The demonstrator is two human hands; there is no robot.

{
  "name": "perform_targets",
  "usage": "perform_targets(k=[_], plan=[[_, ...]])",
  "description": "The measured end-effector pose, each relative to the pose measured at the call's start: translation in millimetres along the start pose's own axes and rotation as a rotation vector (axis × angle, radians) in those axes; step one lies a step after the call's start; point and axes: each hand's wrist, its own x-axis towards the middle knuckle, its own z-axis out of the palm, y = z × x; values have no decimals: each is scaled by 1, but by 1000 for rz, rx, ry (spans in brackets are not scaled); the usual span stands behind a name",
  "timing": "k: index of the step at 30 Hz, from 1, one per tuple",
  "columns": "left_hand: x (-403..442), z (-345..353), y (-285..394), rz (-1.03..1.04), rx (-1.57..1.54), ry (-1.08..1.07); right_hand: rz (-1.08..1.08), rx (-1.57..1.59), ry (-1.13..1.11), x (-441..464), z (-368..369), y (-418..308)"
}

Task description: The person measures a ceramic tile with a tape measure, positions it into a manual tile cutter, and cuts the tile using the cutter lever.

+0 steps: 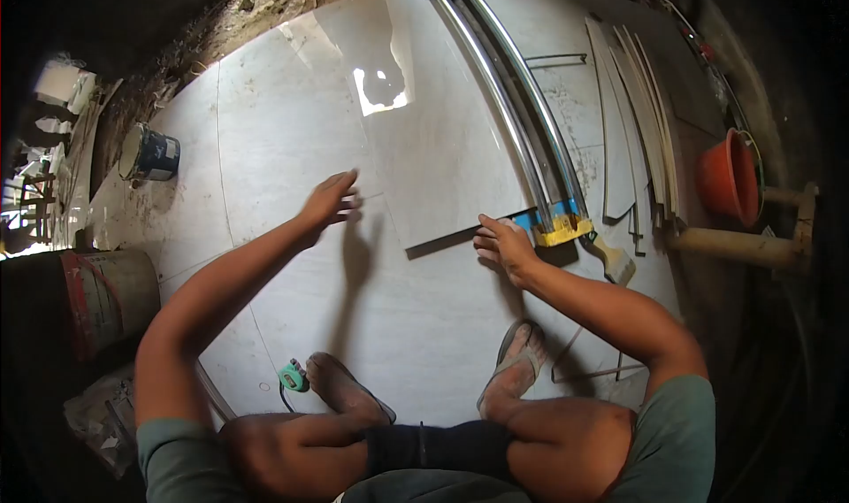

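Observation:
A large grey tile (442, 176) lies under the two chrome rails of a manual tile cutter (504, 87), its dark front edge raised off the floor. My left hand (333, 200) hovers left of the tile, fingers stretched out, holding nothing. At the tile's front edge, close to the cutter's yellow and blue end (563, 229), is my right hand (502, 245). Its fingers are apart and partly bent; whether they touch the edge I cannot tell. A brush (612, 262) with pale bristles lies just right of the cutter's end.
A green tape measure (293, 376) lies by my left foot. Narrow tile strips (632, 122) lie at the right, near an orange bucket (730, 180). At the left are a dark small pail (150, 153) and a larger bucket (115, 299). Pale tiles (274, 140) cover the floor.

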Motion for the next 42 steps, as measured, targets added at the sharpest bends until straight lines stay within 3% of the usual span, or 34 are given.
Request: perform_targets(k=[2, 8, 12, 16, 19, 20, 22, 23, 24, 26, 30, 34, 37, 38, 42], plan=[[57, 32, 3, -96, -164, 23, -16, 95, 43, 0, 10, -6], [100, 93, -5, 67, -160, 612, 50, 104, 26, 2, 22, -13], [86, 87, 3, 136, -222, 579, 27, 87, 17, 0, 37, -3], [78, 55, 19, 31, -325, 586, 82, 34, -141, -15, 66, -12], [83, 25, 17, 38, -153, 592, 286, -424, -409, -27, 69, -42], [97, 18, 6, 75, -87, 642, 253, -642, -446, -37, 69, -57], [88, 11, 9, 63, -105, 585, -559, -1166, -123, -41, 64, -71], [83, 10, 9, 53, -116, 553, -624, -1194, 1, -44, 57, -87], [86, 9, 4, 45, -116, 562, -903, -1161, 141, -28, 42, -91], [101, 5, -2, 44, -111, 578, -1073, -1150, 417, 7, 28, -96], [96, 7, -5, 104, -84, 639, -650, -902, 376, 41, 40, -97], [84, 2, -2, 115, -113, 608, -563, -736, 564, 68, 50, -95], [72, -6, -3, 134, -126, 577, -370, -541, 383, 65, 47, -106], [69, -7, -3, 146, -126, 567, -246, -539, 218, 56, 44, -117], [29, -19, -8, 80, -84, 547, -314, -246, 225, 72, 68, -83]])
